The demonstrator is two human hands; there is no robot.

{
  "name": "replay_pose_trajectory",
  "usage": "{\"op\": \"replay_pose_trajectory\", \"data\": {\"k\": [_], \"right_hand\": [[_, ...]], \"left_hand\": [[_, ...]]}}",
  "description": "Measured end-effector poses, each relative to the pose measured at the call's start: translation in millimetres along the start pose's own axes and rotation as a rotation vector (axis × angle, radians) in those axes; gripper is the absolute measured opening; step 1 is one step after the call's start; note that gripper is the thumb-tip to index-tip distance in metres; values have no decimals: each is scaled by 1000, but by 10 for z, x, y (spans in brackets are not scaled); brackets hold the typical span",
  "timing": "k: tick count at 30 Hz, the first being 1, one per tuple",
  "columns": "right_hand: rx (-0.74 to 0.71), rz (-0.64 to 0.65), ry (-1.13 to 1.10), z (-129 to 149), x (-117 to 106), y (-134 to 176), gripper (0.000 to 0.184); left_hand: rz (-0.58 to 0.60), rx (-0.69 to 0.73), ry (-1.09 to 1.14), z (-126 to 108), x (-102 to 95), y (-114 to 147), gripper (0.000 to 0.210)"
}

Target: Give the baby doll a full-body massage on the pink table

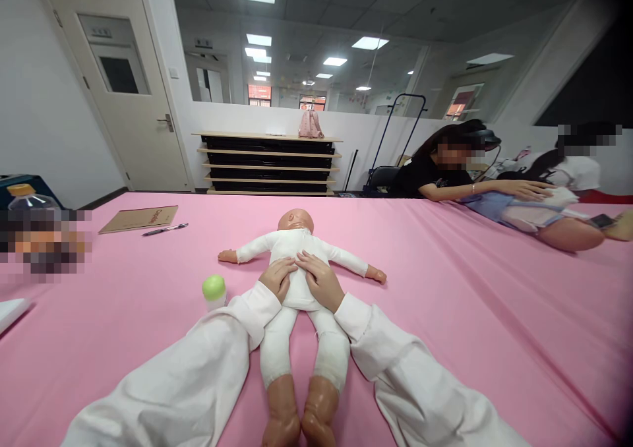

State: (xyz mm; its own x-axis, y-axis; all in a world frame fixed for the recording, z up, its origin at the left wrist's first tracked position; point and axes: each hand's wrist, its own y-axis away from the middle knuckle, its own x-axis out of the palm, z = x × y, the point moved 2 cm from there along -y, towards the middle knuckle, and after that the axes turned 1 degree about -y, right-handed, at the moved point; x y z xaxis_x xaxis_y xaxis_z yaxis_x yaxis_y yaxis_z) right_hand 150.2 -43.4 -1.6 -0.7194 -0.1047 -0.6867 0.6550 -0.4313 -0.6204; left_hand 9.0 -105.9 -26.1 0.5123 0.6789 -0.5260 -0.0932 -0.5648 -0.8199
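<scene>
A baby doll (297, 302) with a white cloth body lies on the table, its head at the far end and its feet toward me. Both its arms are spread out to the sides. Flat on the left of the doll's torso rests my left hand (278, 277), fingers stretched out. My right hand (320, 279) lies on the other side of the torso, its fingers also extended and pointing inward. The fingertips of the two hands nearly meet over the doll's middle. A small bottle with a green cap (214, 289) stands just left of my left forearm.
Pink cloth (435, 315) covers the table, wrinkled at the right. A brown notebook (139, 219) and a pen (165, 229) lie at the far left, near a clear bottle (32, 200). At the right, a co-worker (445, 163) touches another doll (568, 231).
</scene>
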Motion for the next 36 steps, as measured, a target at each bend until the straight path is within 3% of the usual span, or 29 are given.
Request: {"op": "replay_pose_trajectory", "data": {"k": [7,15,23,26,31,36], "right_hand": [[3,-15,-3,-12,12,8,45],[96,87,59,22,-1,-27,46],[161,135,149,32,-2,-56,45],[155,38,148,4,6,-36,41],[162,-226,182,-9,-16,30,29],[31,-158,148,71,-43,46,30]], "left_hand": [[18,2,-6,18,27,11,32],[144,-144,-138,35,61,25,43],[222,-68,-196,-28,16,-25,46],[190,-104,-240,-36,4,-30,44],[23,-55,-265,-87,-25,-8,29],[-7,99,-183,-132,-13,-6,28]]}}
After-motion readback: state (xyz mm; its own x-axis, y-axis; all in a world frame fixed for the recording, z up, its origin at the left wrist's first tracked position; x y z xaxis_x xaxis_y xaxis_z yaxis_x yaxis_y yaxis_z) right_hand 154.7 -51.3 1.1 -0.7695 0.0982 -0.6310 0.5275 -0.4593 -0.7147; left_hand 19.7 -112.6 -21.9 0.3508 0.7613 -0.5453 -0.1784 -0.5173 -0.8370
